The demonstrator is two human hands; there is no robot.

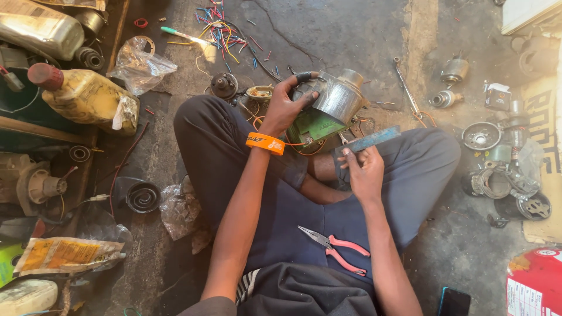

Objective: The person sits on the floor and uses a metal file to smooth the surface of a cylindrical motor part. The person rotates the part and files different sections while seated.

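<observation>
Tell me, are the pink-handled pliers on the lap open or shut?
Open: the pliers lie with their pink handles spread apart, untouched by either hand.

Silver motor (338, 96) gleaming over a green board (316, 126); orange wristband (265, 143) showing, pink-handled pliers (342, 253) lying on navy trousers (293, 205), yellow jug (88, 96) wearing a red cap.

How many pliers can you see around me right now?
1. The pink-handled pliers lie on the person's lap, below the right hand, which holds a flat file. The left hand grips a metal motor housing. Others may be hidden in the floor clutter.
</observation>
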